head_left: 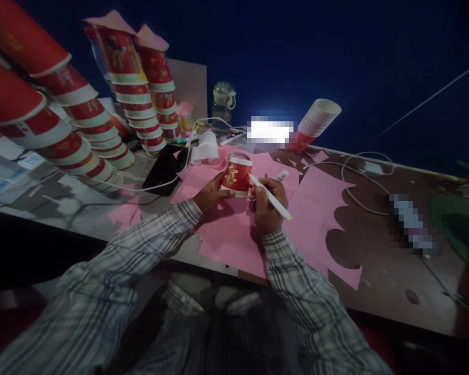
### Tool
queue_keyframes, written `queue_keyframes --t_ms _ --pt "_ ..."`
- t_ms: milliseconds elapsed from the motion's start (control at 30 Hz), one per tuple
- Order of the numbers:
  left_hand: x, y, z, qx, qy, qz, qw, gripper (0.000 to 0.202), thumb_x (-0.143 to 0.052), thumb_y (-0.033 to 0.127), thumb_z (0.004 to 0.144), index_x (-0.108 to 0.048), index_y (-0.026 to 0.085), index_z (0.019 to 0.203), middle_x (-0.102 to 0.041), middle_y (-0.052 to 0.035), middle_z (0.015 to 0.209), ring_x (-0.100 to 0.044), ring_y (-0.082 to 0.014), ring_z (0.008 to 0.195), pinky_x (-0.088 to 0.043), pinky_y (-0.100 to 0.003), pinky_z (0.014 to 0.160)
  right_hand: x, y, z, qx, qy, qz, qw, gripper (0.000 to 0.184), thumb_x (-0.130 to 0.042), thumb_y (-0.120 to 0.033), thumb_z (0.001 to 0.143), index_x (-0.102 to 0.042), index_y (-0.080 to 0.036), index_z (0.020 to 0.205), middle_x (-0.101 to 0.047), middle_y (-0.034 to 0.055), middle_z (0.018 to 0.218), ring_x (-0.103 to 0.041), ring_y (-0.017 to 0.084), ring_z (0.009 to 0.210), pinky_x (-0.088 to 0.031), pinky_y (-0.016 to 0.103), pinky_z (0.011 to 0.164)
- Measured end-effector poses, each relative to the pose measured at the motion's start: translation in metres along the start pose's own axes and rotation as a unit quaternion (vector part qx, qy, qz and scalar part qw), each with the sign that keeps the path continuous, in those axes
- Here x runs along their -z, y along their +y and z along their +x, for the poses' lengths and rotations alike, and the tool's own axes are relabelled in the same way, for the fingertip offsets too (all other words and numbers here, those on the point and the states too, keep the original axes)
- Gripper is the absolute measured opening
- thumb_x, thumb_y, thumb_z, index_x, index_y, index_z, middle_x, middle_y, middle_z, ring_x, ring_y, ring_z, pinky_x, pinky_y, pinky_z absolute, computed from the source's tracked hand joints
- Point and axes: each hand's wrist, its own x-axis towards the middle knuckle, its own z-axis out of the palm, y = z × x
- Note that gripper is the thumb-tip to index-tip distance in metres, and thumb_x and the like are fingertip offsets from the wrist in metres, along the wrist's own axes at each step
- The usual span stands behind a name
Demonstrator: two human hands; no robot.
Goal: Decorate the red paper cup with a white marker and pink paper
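A red paper cup [237, 174] with a gold pattern stands mouth down on pink paper [234, 234]. My left hand [213, 191] is closed around its left side and steadies it. My right hand [268, 200] is closed on a white pen [271, 198], whose tip touches the cup's right side near the base. Both sleeves are checked. A second white marker [282, 175] lies just behind my right hand.
Long stacks of red cups [78, 130] lean at the left, two taller stacks [140, 88] behind. A tilted cup stack [315, 125], a bottle [223, 101], a tape roll [206, 147], a black phone [166, 169] and white cables [359, 172] lie on the table.
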Motion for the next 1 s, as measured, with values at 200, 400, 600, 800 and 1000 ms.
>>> queue_keyframes --t_ms 200,400,600,800,1000 --pt "-0.005 0.005 -0.001 0.014 0.005 -0.031 0.999 0.064 -0.081 0.025 0.062 -0.061 0.019 0.121 -0.069 -0.0057 0.105 -0.063 -0.0199 0.095 -0.046 -0.033 0.089 0.0 -0.003 0.005 -0.005 0.043 0.017 0.999 0.03 -0.057 -0.048 0.09 -0.055 -0.019 0.1 -0.065 -0.0009 0.076 -0.06 0.011 0.06 -0.05 0.027 0.056" --pt "-0.005 0.003 -0.001 0.02 0.022 -0.053 0.998 0.066 -0.076 0.024 0.064 -0.058 0.02 0.127 -0.068 -0.0048 0.101 -0.063 -0.0176 0.089 -0.047 -0.032 0.085 -0.001 -0.003 0.003 0.014 0.01 0.033 0.999 0.031 -0.058 -0.05 0.091 -0.055 -0.021 0.102 -0.063 -0.0009 0.073 -0.061 0.012 0.062 -0.054 0.031 0.062" --pt "-0.011 0.006 -0.001 -0.006 0.009 -0.044 0.999 0.07 -0.076 0.026 0.066 -0.055 0.021 0.133 -0.068 -0.0077 0.116 -0.063 -0.0229 0.105 -0.047 -0.037 0.094 -0.002 -0.003 -0.001 0.018 0.001 0.023 1.0 0.032 -0.059 -0.051 0.09 -0.057 -0.021 0.102 -0.063 0.0004 0.079 -0.061 0.012 0.063 -0.054 0.03 0.061" --pt "-0.007 0.002 0.001 -0.027 -0.003 -0.001 1.0 0.073 -0.083 0.04 0.066 -0.056 0.02 0.131 -0.068 -0.01 0.115 -0.061 -0.0261 0.11 -0.044 -0.041 0.1 -0.002 -0.004 -0.006 -0.007 -0.015 0.045 0.999 0.03 -0.062 -0.047 0.09 -0.06 -0.021 0.104 -0.066 0.0009 0.081 -0.063 0.012 0.063 -0.055 0.029 0.061" --pt "-0.002 -0.002 0.001 -0.03 -0.006 0.021 0.999 0.075 -0.086 0.043 0.063 -0.057 0.02 0.128 -0.068 -0.0103 0.116 -0.063 -0.0256 0.106 -0.046 -0.039 0.095 -0.002 -0.004 -0.007 0.004 -0.017 0.042 0.999 0.028 -0.062 -0.045 0.09 -0.061 -0.021 0.104 -0.067 0.001 0.081 -0.065 0.013 0.063 -0.056 0.03 0.061"
